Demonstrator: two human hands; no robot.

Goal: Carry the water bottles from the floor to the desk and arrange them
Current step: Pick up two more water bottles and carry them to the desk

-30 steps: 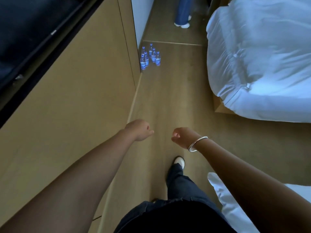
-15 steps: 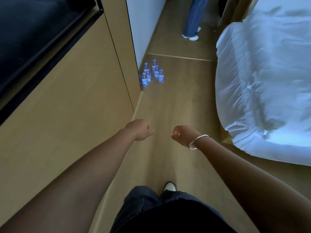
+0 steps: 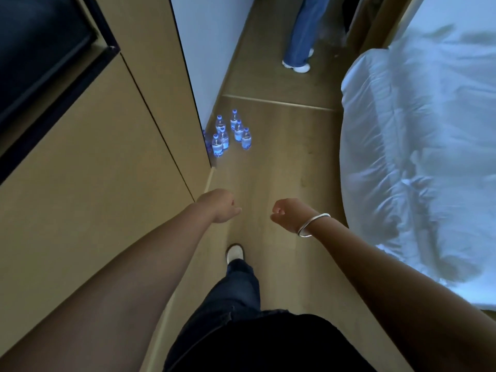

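Several small water bottles (image 3: 230, 134) with blue caps and labels stand upright in a cluster on the wooden floor, close to the corner of the wall on the left. My left hand (image 3: 220, 204) is held out in front of me, fingers curled in, holding nothing. My right hand (image 3: 288, 213), with a silver bangle on its wrist, is also curled into a loose fist and holds nothing. Both hands hang well short of the bottles, above the floor. The desk is not in view.
A tall wooden cabinet (image 3: 107, 162) with a dark screen (image 3: 35, 49) runs along my left. A bed with white bedding (image 3: 424, 146) fills the right side. Another person's jeans-clad legs (image 3: 299, 36) stand beyond the bottles. My foot (image 3: 234, 253) is forward on the floor.
I have walked forward along the aisle: the bottles are nearer and lower in view, the bed has slid right. My hands stay curled and held out as before.
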